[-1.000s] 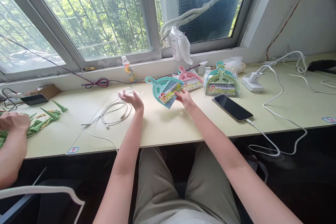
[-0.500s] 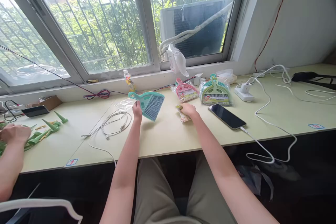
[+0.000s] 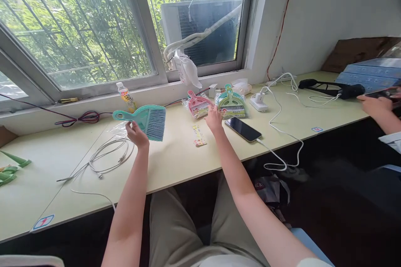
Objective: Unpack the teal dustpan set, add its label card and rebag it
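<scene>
My left hand (image 3: pixel 137 133) grips a teal mini dustpan with its brush (image 3: pixel 155 123) nested in it, raised off the table, bristles to the right. My right hand (image 3: pixel 214 117) is over the table with fingers partly extended and nothing visible in them. Its fingertips are by the right edge of a pink dustpan and brush set (image 3: pixel 197 104) in clear wrap; whether they touch it I cannot tell. Right of that hand lies a wrapped green dustpan and brush set (image 3: pixel 232 104). A printed paper label (image 3: pixel 199 135) lies on the table below the pink set.
A phone (image 3: pixel 243 129) on a white cable lies right of my right hand. Coiled grey cable (image 3: pixel 108 156) and clear plastic wrap lie at left. A drink bottle (image 3: pixel 126 96) stands near the window. At far right another person's hand (image 3: pixel 377 106) holds a dark object.
My right hand has let go of the printed label, leaving it on the table, and moved up to the pink set. The view has turned right. My left hand still holds the teal dustpan.
</scene>
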### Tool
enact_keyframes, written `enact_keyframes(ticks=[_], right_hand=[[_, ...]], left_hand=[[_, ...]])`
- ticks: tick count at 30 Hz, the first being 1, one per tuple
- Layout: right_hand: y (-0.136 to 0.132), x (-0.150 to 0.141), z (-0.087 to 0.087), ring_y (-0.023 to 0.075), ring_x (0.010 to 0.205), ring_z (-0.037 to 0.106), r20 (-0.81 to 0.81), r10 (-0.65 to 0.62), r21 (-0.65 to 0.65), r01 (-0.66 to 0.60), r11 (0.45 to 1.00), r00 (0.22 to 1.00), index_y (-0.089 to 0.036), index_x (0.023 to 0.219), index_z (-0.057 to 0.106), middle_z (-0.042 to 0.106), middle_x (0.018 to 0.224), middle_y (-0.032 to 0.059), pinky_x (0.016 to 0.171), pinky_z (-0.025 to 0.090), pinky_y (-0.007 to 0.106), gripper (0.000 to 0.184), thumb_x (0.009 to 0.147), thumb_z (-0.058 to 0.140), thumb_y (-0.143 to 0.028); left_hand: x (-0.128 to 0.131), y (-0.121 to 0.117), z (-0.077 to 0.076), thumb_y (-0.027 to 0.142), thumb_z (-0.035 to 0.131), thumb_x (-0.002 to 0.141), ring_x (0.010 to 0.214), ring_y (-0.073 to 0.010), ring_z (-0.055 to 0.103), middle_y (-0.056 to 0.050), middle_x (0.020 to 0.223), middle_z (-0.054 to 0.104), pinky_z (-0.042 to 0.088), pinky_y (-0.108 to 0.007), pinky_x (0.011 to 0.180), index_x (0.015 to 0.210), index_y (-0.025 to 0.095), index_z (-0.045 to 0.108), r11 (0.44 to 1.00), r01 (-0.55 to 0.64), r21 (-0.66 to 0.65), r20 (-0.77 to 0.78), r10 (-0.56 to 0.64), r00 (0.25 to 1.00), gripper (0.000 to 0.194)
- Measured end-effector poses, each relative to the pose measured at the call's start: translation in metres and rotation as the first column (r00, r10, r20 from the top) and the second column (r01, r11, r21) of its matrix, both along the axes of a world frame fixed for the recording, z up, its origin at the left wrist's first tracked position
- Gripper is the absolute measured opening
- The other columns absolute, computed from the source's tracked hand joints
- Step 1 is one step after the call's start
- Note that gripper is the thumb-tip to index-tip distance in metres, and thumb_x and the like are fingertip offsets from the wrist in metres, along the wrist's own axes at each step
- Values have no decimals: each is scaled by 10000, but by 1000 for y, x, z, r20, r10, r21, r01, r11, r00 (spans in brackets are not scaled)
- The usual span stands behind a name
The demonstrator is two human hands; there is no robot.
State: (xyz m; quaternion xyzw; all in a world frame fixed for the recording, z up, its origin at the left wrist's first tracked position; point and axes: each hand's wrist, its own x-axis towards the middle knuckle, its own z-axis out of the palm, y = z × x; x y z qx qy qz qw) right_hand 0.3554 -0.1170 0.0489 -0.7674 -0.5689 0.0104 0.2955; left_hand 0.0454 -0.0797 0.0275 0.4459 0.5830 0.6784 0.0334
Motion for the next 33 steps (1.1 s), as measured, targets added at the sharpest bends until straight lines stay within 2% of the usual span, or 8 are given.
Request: enact_keyframes(ticks=[2,4,8,11,14,18,24,33], right_hand=[[-2,-16,2,259,1135,616,-18,63,246,-57,968,998,-171,1350,523,550,1301,176,847,539,338,386,975,569,-248],[-5,-39,-1,223,1101,613,89,194,408,-214,887,977,-192,1339,528,571,1271,147,806,535,300,325,1040,444,-288],[-13,-82,-16,210,1029,608,493,434,327,-623,711,754,-194,1200,616,630,1138,114,789,509,293,310,1044,464,-415],[-13,-95,-26,201,1007,608,442,405,392,-578,715,801,-171,1069,649,646,1036,103,817,499,289,332,1043,462,-444],[-9,-92,-29,188,1035,618,348,366,467,-498,731,863,-181,1089,653,657,1060,93,818,503,265,347,1042,459,-465],[-6,-87,-32,160,1025,652,299,431,471,-525,709,851,-190,1224,624,654,1197,92,811,510,239,346,1026,515,-453],[-2,-89,-44,154,915,649,78,487,504,-456,734,870,-182,1050,648,661,1057,72,744,499,225,207,945,646,-360],[31,-91,-46,100,676,560,-217,702,624,-456,634,679,-183,821,551,565,894,6,669,514,249,133,775,671,-217]], left_hand=[[9,-7,4,407,282,1033,852,-232,642,-114,916,649,456,-348,810,1208,130,509,989,-113,100,-41,118,992,399],[18,-15,3,405,283,1022,917,-257,665,-159,1005,673,462,-364,815,1230,134,498,978,-100,185,-176,133,975,404],[36,-24,-8,465,423,934,754,-268,671,-130,830,685,452,-350,690,1044,163,586,987,147,67,-599,-78,797,361],[45,-24,-19,502,451,893,698,-276,666,-131,743,661,453,-353,658,968,160,613,977,214,21,-732,-131,669,386],[48,-21,-26,517,429,902,753,-286,688,-153,843,692,482,-371,695,1107,150,601,974,212,86,-712,-89,697,454],[53,-22,-28,564,441,903,815,-278,704,-138,912,702,505,-371,727,1170,174,580,969,223,104,-666,-99,739,493],[68,-30,-27,601,326,960,922,-293,694,-216,1063,697,512,-360,712,1180,136,583,942,336,14,-772,-204,603,575],[55,-21,-23,609,264,981,1075,-307,650,-226,1155,664,512,-364,784,1301,140,548,935,352,-48,-796,-248,552,635]])
